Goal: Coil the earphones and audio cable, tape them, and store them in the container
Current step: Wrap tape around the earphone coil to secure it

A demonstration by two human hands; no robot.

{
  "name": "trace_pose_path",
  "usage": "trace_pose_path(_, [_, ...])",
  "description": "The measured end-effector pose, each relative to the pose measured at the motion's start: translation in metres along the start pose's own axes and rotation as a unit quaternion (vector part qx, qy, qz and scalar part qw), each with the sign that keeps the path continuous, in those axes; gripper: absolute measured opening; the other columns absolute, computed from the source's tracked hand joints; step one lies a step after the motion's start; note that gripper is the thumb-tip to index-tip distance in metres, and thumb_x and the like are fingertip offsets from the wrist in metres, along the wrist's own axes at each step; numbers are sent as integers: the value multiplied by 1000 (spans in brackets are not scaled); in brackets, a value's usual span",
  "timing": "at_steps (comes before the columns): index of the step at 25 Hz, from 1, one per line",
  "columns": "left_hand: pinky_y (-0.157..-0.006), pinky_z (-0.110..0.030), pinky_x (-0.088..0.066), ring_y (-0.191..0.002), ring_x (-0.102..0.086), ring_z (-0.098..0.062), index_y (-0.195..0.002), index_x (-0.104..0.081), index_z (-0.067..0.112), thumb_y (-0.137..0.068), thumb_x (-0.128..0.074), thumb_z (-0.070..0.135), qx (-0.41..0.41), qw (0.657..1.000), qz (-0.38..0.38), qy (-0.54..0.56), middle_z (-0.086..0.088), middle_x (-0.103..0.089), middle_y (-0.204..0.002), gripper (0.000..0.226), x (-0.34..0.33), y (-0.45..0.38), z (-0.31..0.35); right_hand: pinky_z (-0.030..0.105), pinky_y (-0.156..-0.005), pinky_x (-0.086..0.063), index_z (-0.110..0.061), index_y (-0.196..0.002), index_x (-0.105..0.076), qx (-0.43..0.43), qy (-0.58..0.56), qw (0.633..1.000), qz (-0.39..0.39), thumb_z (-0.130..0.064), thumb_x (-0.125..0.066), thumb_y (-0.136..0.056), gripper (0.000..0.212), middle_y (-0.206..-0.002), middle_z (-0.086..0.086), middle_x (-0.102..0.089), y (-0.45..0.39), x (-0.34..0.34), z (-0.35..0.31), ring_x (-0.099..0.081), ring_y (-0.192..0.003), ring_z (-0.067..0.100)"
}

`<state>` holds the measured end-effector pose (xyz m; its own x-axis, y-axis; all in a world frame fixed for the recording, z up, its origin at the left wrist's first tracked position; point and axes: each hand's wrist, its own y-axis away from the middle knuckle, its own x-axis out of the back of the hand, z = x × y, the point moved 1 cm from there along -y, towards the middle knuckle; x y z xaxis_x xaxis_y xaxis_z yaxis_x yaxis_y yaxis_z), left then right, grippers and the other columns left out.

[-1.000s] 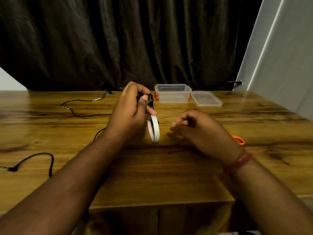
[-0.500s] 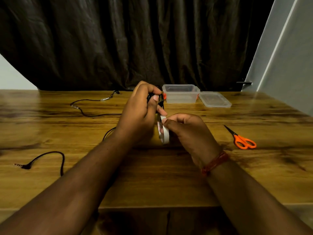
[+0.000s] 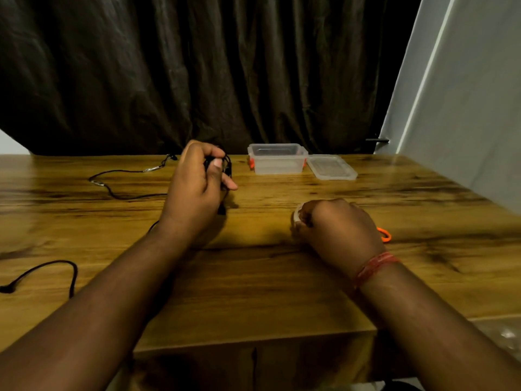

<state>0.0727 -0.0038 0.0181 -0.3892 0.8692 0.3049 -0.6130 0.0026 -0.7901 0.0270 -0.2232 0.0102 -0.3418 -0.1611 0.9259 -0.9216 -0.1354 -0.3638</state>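
My left hand (image 3: 197,187) grips a coil of black cable (image 3: 227,166) above the table, with a short end hanging below it. My right hand (image 3: 337,230) holds the white tape roll (image 3: 297,214) low over the table, to the right of the coil; only the roll's rim shows past my fingers. A second black cable (image 3: 121,184) with silver parts lies loose at the far left. The clear plastic container (image 3: 277,159) with orange clips stands open at the back, its lid (image 3: 331,167) lying beside it on the right.
Orange scissors (image 3: 384,235) lie mostly hidden behind my right wrist. Another stretch of black cable with a plug (image 3: 42,273) curls at the near left edge. A dark curtain hangs behind the wooden table (image 3: 253,277); a pale wall stands at right.
The tape roll has left the coil: my right hand carried it off to the right and down toward the table. My left hand kept the coil and stayed in place.
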Motion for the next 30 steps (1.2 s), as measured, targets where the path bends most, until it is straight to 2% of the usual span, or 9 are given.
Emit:
trace_pose_path(5, [-72, -2, -35, -72, -67, 0, -107, -46, 13, -102, -40, 10, 20, 998, 16, -50, -13, -62, -94, 8, 1, -2, -8, 38, -88, -45, -23, -87, -65, -3, 54, 998, -11, -41, -52, -90, 22, -86, 1, -68, -2, -9, 18, -64, -87, 27])
trace_pose_path(9, [-73, 1, -33, -71, -67, -1, -108, -47, 13, -103, -40, 14, 30, 997, -1, -64, -10, -60, -98, 9, 1, -1, -10, 39, -83, -47, -24, -84, -64, 2, 49, 999, -9, -38, -52, -90, 19, -85, 1, -68, -4, -16, 21, -64, -84, 27])
trace_pose_path(11, [-75, 0, -33, -71, -67, -2, -108, -47, 12, -103, -40, 13, 27, 998, -2, -60, -10, -62, -92, 9, 0, -1, -9, 38, -80, -48, -23, -83, -64, 3, 41, 999, -4, -37, -53, -89, 19, -84, 2, -67, -4, -17, 23, -64, -83, 28])
trace_pose_path(14, [-74, -3, -35, -68, -67, -3, -107, -46, 15, -102, -40, 12, 29, 998, -1, -52, 6, -59, -82, 8, -1, -1, -6, 37, -80, -47, -23, -85, -65, 5, 38, 999, 1, -39, -55, -89, 20, -86, 3, -68, -5, -20, 25, -64, -86, 28])
trace_pose_path(17, [-72, -1, -34, -69, -66, -4, -108, -46, 16, -102, -41, 12, 39, 998, -23, -53, 0, -63, -71, 9, -1, 0, -6, 36, -80, -51, -22, -88, -67, 1, 27, 999, -22, -45, -59, -88, 24, -89, 4, -69, -8, -20, 26, -64, -88, 28])
trace_pose_path(20, [-77, -20, -43, -63, -63, -5, -107, -47, 20, -102, -42, 15, 39, 996, -69, -48, -4, -62, -71, 9, -5, 3, -6, 41, -79, -53, -22, -93, -67, -9, -1, 1000, -21, -52, -58, -88, 31, -90, 4, -68, -8, -7, 25, -63, -90, 27])
trace_pose_path(24, [-65, -28, -46, -55, -56, -4, -103, -49, 28, -101, -46, 18, 73, 991, -106, -26, 4, -57, -81, 10, -8, 4, -5, 34, -72, -53, -23, -93, -67, 28, -224, 971, 83, -41, -58, -93, 20, -84, -3, -66, -44, 32, 5, -62, -80, 13])
trace_pose_path(27, [-54, -22, -45, -55, -50, -1, -95, -53, 35, -101, -48, 16, 151, 981, -111, 51, 7, -53, -84, 20, -10, 6, 0, 31, -70, -53, -12, -97, -69, 85, -391, 914, 61, -30, -61, -94, 20, -85, 9, -70, -78, 32, -21, -65, -77, 17])
trace_pose_path(30, [-46, -13, -42, -46, -46, 2, -94, -54, 22, -100, -46, 5, 215, 958, -99, 163, 0, -50, -76, 20, -13, 6, 5, 25, -64, -50, -4, -97, -67, 108, -484, 867, 40, -24, -58, -96, 21, -85, 16, -68, -74, 0, -32, -63, -73, 22])
